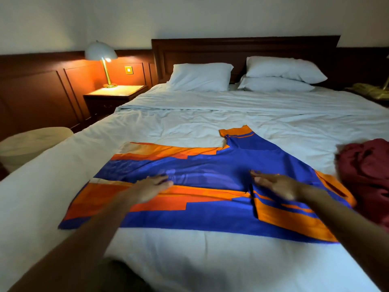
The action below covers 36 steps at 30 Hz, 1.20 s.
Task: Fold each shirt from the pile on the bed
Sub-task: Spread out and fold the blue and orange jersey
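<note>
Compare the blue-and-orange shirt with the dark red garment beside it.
The blue-and-orange shirt lies spread flat; the dark red garment sits crumpled in a heap. The shirt is two-coloured; the red garment is plain. The left hand and right hand rest on the shirt; neither touches the red garment. Both lie on the bed.

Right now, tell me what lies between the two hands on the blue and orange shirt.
Only blue cloth of the blue and orange shirt lies between the left hand and the right hand; the head view shows nothing else there.
</note>
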### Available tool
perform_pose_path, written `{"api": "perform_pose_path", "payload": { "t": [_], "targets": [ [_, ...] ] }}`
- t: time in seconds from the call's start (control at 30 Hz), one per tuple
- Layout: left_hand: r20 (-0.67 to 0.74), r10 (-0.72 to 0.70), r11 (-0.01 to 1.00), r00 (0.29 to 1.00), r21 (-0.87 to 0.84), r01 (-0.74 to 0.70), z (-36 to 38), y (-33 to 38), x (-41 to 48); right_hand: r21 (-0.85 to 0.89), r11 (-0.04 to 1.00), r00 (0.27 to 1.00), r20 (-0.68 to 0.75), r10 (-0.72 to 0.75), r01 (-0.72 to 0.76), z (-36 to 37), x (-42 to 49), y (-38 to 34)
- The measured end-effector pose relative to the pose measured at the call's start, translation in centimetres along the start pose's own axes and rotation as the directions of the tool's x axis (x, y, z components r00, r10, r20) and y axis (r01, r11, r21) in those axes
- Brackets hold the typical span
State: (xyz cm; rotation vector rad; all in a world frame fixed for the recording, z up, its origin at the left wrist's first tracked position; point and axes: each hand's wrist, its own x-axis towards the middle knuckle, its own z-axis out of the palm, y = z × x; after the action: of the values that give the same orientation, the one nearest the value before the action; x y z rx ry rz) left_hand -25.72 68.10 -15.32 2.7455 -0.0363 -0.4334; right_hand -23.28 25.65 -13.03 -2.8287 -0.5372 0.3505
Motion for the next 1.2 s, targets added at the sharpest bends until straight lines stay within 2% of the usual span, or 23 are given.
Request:
{"api": "perform_pose_path", "payload": {
  "t": [0.1, 0.2, 0.33, 0.4, 0.47, 0.53, 0.63, 0.7, 0.8, 0.87, 0.9, 0.93, 1.03, 1.13, 1.2],
  "targets": [
    [-0.038, 0.016, 0.994, 0.999, 0.106, -0.012, 2.0, 1.3, 3.8, 0.022, 0.986, 0.984, 0.072, 0.161, -0.163, 3.2, 4.4, 1.2],
    [-0.092, -0.03, 0.993, 0.995, 0.108, 0.04, 2.3, -0.7, 8.6, 0.044, 0.957, 0.958, 0.035, 0.286, -0.287, 4.9, 8.7, 4.0],
    [-0.14, -0.063, 0.979, 0.988, 0.183, 0.088, 1.5, -3.0, 14.3, -0.169, 0.949, 0.963, 0.011, 0.271, -0.265, 5.3, 13.5, 5.9],
    [-0.166, -0.078, 0.98, 0.983, 0.168, 0.106, 1.0, -4.3, 17.3, -0.152, 0.959, 0.97, -0.095, 0.225, -0.238, 5.2, 15.8, 6.3],
    [-0.208, -0.066, 0.981, 0.976, 0.163, 0.101, 0.3, -5.0, 19.8, -0.169, 0.974, 0.969, -0.218, 0.113, -0.152, 5.3, 18.4, 6.4],
    [-0.256, -0.023, 0.981, 0.966, 0.179, 0.071, -0.4, -5.9, 22.2, -0.251, 0.967, 0.957, -0.289, -0.03, -0.046, 4.8, 21.2, 6.5],
    [-0.327, 0.084, 0.986, 0.941, 0.161, -0.032, -1.1, -7.2, 24.8, -0.43, 0.899, 0.922, -0.31, -0.231, 0.081, 3.7, 25.0, 6.5],
    [-0.428, 0.188, 0.978, 0.884, 0.168, -0.126, -1.4, -7.9, 25.7, -0.513, 0.843, 0.9, -0.275, -0.337, 0.159, 2.9, 27.0, 6.5],
    [-0.594, 0.412, 0.908, 0.691, 0.329, -0.258, -1.7, -8.2, 26.3, -0.677, 0.726, 0.885, -0.256, -0.389, 0.123, 0.9, 28.8, 7.0],
    [-0.585, 0.581, 0.807, 0.566, 0.503, -0.308, -2.3, -7.9, 26.0, -0.723, 0.687, 0.914, -0.23, -0.335, 0.07, -1.7, 28.6, 6.7],
    [-0.534, 0.634, 0.762, 0.559, 0.552, -0.337, -2.7, -7.6, 25.4, -0.738, 0.674, 0.941, -0.213, -0.264, 0.022, -3.3, 27.9, 6.3],
    [-0.481, 0.674, 0.723, 0.56, 0.585, -0.368, -3.2, -7.6, 24.8, -0.755, 0.655, 0.965, -0.19, -0.179, -0.027, -4.6, 26.9, 5.9],
    [-0.368, 0.707, 0.669, 0.604, 0.623, -0.404, -4.9, -8.2, 21.8, -0.857, 0.502, 0.992, -0.128, 0.016, -0.119, -7.9, 22.6, 4.5],
    [-0.327, 0.725, 0.624, 0.606, 0.685, -0.378, -6.5, -9.0, 17.4, -0.815, 0.555, 0.983, -0.096, 0.157, -0.168, -8.8, 16.9, 3.9],
    [-0.286, 0.723, 0.592, 0.629, 0.726, -0.35, -7.5, -9.4, 14.2, -0.81, 0.561, 0.98, -0.083, 0.181, -0.172, -8.6, 13.6, 4.4]
  ]
}}
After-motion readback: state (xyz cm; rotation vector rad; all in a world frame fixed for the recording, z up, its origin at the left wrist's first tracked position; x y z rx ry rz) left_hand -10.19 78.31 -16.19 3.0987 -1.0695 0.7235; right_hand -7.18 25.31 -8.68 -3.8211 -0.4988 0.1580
